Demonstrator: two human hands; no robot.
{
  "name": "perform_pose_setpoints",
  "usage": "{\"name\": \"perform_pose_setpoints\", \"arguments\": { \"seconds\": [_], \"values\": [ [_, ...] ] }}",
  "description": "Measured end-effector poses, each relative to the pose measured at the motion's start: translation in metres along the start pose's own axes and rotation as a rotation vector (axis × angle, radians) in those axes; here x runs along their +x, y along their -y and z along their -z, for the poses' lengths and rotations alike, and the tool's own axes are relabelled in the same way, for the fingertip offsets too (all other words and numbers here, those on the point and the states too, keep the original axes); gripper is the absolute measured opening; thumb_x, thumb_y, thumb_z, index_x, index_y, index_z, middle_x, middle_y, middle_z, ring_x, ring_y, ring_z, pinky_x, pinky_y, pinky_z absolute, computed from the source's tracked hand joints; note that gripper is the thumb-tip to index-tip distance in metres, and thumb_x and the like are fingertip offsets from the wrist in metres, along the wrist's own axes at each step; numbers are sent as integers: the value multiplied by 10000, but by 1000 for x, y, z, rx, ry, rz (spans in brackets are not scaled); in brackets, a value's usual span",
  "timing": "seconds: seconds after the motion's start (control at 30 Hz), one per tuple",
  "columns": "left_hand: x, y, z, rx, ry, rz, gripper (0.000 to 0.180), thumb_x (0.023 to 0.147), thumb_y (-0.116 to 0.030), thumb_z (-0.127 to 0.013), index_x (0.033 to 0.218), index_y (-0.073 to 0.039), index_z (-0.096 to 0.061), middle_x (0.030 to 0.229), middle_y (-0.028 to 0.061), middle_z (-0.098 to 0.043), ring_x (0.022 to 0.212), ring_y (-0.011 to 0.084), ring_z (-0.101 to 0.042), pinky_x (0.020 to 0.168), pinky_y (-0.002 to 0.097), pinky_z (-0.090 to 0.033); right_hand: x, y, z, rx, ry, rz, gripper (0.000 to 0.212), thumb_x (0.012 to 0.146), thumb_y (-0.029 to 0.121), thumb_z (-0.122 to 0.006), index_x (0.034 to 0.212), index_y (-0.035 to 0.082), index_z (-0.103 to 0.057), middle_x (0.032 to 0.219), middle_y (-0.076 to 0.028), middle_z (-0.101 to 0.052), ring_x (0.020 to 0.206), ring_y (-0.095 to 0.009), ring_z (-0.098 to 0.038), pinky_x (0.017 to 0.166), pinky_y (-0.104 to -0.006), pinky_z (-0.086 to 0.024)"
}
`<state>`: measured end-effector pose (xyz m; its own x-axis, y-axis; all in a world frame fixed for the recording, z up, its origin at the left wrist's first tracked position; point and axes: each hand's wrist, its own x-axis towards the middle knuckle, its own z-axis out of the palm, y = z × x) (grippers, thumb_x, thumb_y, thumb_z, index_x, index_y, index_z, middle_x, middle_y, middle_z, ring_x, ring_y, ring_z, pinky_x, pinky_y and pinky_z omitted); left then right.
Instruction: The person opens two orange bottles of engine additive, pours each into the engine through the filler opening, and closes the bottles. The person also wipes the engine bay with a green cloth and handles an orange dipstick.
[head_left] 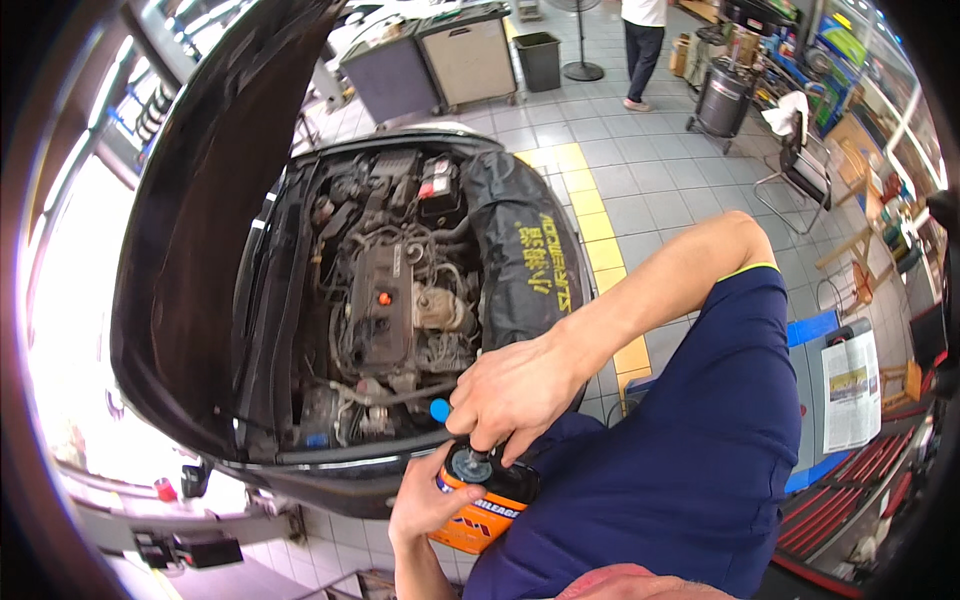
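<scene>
An orange-and-black oil can (468, 535) stands upright against my front, beside the car's front edge. My left hand (420, 505) is wrapped round its upper part, with the thumb near the spout. Above the can's mouth, my right hand (515, 390) is closed, fingers pointing down over the opening. A blue rounded end (440, 410) sticks out to the left of that fist; what it belongs to is hidden by the fingers. Below the fingers, a dark round collar (471, 463) rings the spout. Just beyond my hands lies the open engine bay, with a dark engine cover (385, 335).
The raised bonnet (215, 200) rises on the left. A black fender cover (520, 235) drapes over the car's front. Wheeled cabinets (465, 60), a bin (539, 62) and a walking person (643, 50) are farther off. A chair (800, 160) and a blue-grey stand (815, 385) stand right.
</scene>
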<state>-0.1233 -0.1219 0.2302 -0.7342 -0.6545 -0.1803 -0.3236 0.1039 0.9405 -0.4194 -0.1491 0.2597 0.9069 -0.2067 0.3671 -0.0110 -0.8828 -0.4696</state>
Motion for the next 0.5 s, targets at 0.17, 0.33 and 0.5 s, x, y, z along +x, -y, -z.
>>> {"name": "perform_pose_setpoints", "arguments": {
  "seconds": [0.17,0.33,0.5],
  "values": [
    [15,1,2,14,84,26,715,804,-293,-1026,1359,52,-737,1038,120,-832,999,85,-673,946,353,-591,-22,18,1,-156,-128,-75,361,839,338,-909,826,52,-688,956,-99,-621,911,-333,-687,803,-470,-531],
    [40,17,11,-48,249,-2,787,855,-498,-985,1337,65,-720,1045,97,-805,998,114,-678,923,348,-576,-31,16,16,-579,-87,201,339,801,298,-883,883,46,-672,957,-69,-591,876,-280,-664,800,-423,-532],
    [60,47,10,-279,231,-123,941,845,-684,-937,1377,65,-732,1233,114,-789,1165,178,-695,1047,368,-534,-32,25,26,-453,-273,160,475,890,387,-846,1180,55,-670,1024,-118,-640,909,-350,-711,758,-476,-577]
  ]
}}
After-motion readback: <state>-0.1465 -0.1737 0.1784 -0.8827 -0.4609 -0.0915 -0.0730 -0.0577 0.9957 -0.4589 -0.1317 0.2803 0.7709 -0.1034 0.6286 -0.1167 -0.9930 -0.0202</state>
